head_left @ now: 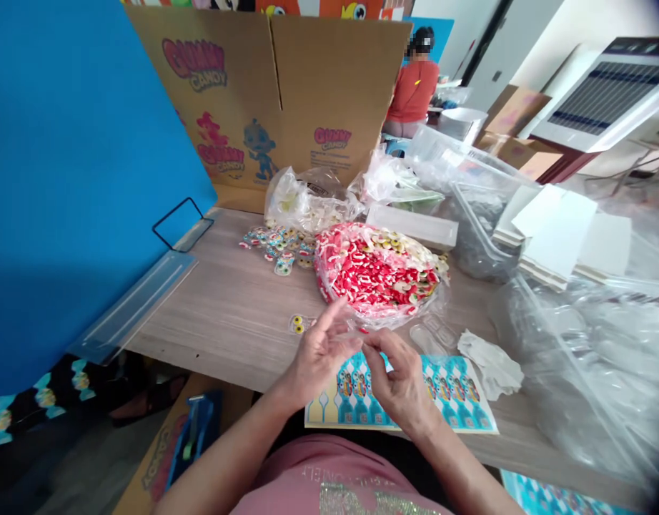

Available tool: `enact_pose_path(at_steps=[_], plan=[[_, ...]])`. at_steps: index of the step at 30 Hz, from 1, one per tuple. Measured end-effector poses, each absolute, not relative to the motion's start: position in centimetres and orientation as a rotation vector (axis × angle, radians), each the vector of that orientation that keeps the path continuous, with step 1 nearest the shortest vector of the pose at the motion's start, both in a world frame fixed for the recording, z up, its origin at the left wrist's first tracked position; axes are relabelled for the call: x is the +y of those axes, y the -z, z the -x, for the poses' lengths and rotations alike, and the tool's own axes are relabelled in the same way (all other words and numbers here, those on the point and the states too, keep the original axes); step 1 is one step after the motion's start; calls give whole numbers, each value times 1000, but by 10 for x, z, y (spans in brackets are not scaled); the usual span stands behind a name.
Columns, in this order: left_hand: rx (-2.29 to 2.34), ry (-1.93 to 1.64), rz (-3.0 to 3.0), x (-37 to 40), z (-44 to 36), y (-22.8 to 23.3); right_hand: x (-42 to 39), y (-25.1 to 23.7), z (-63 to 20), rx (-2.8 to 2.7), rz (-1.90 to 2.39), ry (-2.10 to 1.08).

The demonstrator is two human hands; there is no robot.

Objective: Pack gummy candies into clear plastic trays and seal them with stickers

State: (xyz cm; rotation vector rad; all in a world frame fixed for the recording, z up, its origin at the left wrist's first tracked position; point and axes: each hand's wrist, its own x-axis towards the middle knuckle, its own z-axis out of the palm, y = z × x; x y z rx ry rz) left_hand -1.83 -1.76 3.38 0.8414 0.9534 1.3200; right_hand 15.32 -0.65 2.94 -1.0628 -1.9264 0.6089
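Two hands meet over a printed card at the tabletop's near edge.

Head view: the left hand (319,352) has its fingers spread, fingertips meeting the right hand (398,379), whose grip is pressed together on something too small to tell. Both hover over the printed card sheet (458,400). Just behind them sits a clear bag of red-and-white gummies (377,272); a small wrapped candy (298,324) lies left of it; a cardboard box (286,93) stands at the far edge.
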Motion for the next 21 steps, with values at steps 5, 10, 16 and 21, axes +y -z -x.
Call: enact_pose_path(at_steps=[5, 10, 16, 21], plan=[[849, -1254, -781, -15, -4, -30, -6, -30, -155, -1662, 1000, -1192], [808, -1075, -798, -15, -3, -26, 6, -32, -168, -1301, 964, -1608], [816, -986, -869, -16, -8, -28, 19, -28, -165, -1226, 956, -1716], [758, -924, -840, -17, -5, -29, 21, -19, -163, -1168, 897, -1791]])
